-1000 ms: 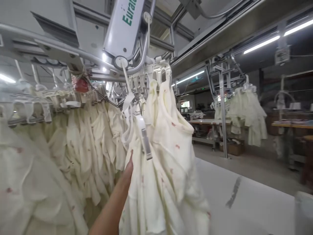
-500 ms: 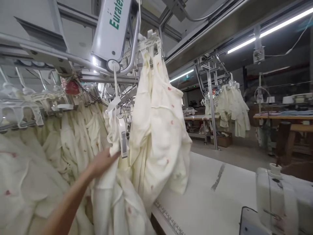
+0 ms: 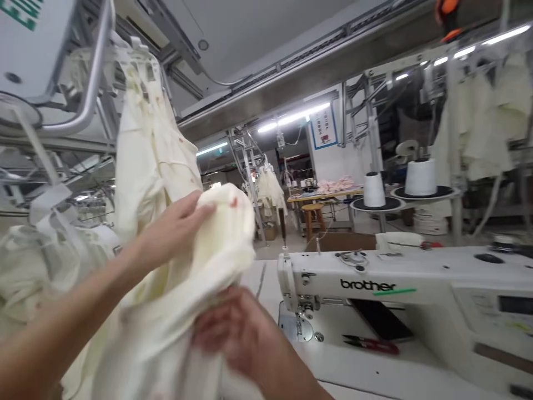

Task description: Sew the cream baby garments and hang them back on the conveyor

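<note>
A cream garment piece (image 3: 225, 222) with small reddish marks is stretched between my two hands, its lower part blurred. My left hand (image 3: 179, 225) grips its upper edge, with fingers closed over the cloth. Lower down, my right hand (image 3: 237, 328) holds the same cloth from the right side; some of its fingers are smeared by motion and partly behind fabric. Just behind hangs another cream garment (image 3: 137, 150) from a white clip hanger (image 3: 145, 61).
A white sewing machine (image 3: 400, 294) stands at right, with a phone (image 3: 383, 319) and red-handled thread snips (image 3: 372, 344) on its bed. Thread cones (image 3: 373, 190) stand behind it. A metal rail (image 3: 89, 94) curves at upper left.
The view has swung right, bringing the sewing machine into sight. My left hand has brought a garment piece away from the hanging row, and my right hand has come in to hold it.
</note>
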Tool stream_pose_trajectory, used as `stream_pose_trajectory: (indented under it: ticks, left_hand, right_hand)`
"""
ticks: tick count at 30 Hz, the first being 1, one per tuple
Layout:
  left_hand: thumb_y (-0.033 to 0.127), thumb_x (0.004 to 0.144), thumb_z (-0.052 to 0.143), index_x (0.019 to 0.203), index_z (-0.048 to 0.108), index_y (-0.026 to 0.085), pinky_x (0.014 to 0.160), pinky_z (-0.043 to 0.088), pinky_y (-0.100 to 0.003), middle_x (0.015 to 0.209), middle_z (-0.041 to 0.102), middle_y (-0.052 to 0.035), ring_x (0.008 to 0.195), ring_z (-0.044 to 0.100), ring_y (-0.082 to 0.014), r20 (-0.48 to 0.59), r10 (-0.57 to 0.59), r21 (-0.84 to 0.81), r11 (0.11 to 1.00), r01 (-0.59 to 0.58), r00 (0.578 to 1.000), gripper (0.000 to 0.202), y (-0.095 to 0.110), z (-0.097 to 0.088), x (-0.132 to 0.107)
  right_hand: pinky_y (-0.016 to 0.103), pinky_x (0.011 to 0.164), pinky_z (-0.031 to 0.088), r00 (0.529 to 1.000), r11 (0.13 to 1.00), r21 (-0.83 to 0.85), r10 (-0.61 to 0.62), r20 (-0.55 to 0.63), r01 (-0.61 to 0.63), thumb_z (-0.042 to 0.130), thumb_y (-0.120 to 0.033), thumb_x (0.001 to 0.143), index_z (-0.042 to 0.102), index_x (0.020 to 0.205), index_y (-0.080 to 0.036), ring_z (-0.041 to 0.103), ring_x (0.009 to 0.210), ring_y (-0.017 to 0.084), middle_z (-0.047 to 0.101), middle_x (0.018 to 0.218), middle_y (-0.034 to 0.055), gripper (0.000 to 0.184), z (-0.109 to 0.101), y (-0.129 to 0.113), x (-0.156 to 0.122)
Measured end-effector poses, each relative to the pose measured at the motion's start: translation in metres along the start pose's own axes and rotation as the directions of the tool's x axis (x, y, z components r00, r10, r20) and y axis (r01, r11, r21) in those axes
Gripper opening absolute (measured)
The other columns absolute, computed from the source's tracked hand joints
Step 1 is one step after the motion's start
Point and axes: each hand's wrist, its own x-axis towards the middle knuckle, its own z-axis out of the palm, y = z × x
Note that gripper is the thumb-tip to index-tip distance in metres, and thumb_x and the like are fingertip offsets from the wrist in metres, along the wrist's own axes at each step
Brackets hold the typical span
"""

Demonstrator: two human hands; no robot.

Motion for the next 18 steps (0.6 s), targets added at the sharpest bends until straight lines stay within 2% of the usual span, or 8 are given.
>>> stream_pose_trajectory:
  ticks: [3,7,9,11,13,14,16,18]
  left_hand:
    - [0.033,0.078,0.04,0.075,0.046,0.022,0.055,0.034,-0.027,0.063,0.051,0.0028,0.062,0.05,-0.0168,0.022,0.138,0.171,0.975,-0.14,0.99,0.013,0.031,0.011,0.006]
    - [0.028,0.073,0.043,0.076,0.05,0.022,0.052,0.032,-0.021,0.062,0.051,0.0053,0.059,0.049,-0.0126,0.045,0.184,0.066,0.98,-0.187,0.982,0.01,0.038,-0.003,-0.001]
    - [0.031,0.072,0.042,0.078,0.053,0.02,0.052,0.03,-0.02,0.061,0.05,0.0056,0.057,0.049,-0.0119,0.009,0.178,0.089,0.98,-0.178,0.984,0.016,0.025,-0.013,-0.009]
    - [0.033,0.07,0.043,0.081,0.054,0.02,0.054,0.031,-0.02,0.061,0.052,0.0055,0.057,0.051,-0.0128,0.003,0.119,0.172,0.978,-0.118,0.993,0.02,0.002,-0.014,-0.023]
    - [0.032,0.069,0.046,0.085,0.053,0.022,0.056,0.034,-0.022,0.062,0.057,0.0049,0.06,0.054,-0.015,0.126,-0.006,0.252,0.967,-0.026,0.992,0.02,-0.028,0.002,-0.044]
    - [0.029,0.069,0.047,0.087,0.053,0.024,0.058,0.035,-0.023,0.065,0.059,0.0041,0.063,0.056,-0.0164,0.224,-0.084,0.284,0.959,0.018,0.971,0.02,-0.043,0.016,-0.056]
    - [0.024,0.074,0.041,0.092,0.052,0.025,0.063,0.039,-0.027,0.071,0.063,0.0007,0.07,0.059,-0.0198,0.43,-0.181,0.323,0.946,0.036,0.885,0.021,-0.068,0.055,-0.081]
    - [0.017,0.075,0.039,0.099,0.053,0.021,0.071,0.041,-0.035,0.084,0.065,-0.006,0.082,0.059,-0.0257,0.526,-0.249,0.396,0.918,0.025,0.813,0.028,-0.083,0.096,-0.103]
  right_hand:
    - [0.034,0.082,0.046,0.976,0.976,0.215,0.083,-0.201,-0.039,0.044,-0.055,0.087,0.031,0.122,-0.02,0.054,0.098,0.021,0.053,0.113,0.0092,0.052,0.001,-0.006,0.037]
    - [0.033,0.079,0.047,0.922,0.934,0.346,0.211,-0.324,-0.092,0.057,-0.036,0.08,0.034,0.116,-0.025,0.054,0.096,0.023,0.056,0.107,0.0045,0.045,-0.014,-0.008,0.045]
    - [0.033,0.071,0.048,0.915,0.972,0.17,0.213,-0.343,-0.163,0.049,-0.027,0.08,0.035,0.115,-0.028,0.057,0.088,0.022,0.057,0.102,0.0021,0.038,-0.032,-0.005,0.032]
    - [0.035,0.069,0.045,0.888,0.952,-0.196,0.13,-0.441,-0.237,0.045,-0.021,0.074,0.039,0.11,-0.027,0.055,0.085,0.024,0.056,0.099,0.003,0.037,-0.051,0.002,0.014]
    - [0.037,0.07,0.041,0.871,0.818,-0.51,-0.025,-0.49,-0.264,0.044,-0.02,0.067,0.047,0.095,-0.022,0.052,0.083,0.026,0.054,0.094,0.0053,0.028,-0.064,0.016,-0.007]
    - [0.037,0.071,0.04,0.881,0.79,-0.557,-0.047,-0.471,-0.256,0.044,-0.021,0.066,0.05,0.086,-0.021,0.051,0.081,0.026,0.054,0.089,0.0056,0.021,-0.066,0.024,-0.017]
    - [0.034,0.069,0.041,0.914,0.884,-0.378,0.117,-0.388,-0.274,0.045,-0.027,0.071,0.053,0.077,-0.02,0.052,0.073,0.023,0.054,0.077,0.0045,0.013,-0.063,0.042,-0.035]
    - [0.031,0.067,0.043,0.88,0.914,0.042,0.4,-0.255,-0.403,0.048,-0.035,0.073,0.057,0.081,-0.018,0.054,0.069,0.022,0.057,0.072,0.0035,0.02,-0.052,0.059,-0.047]
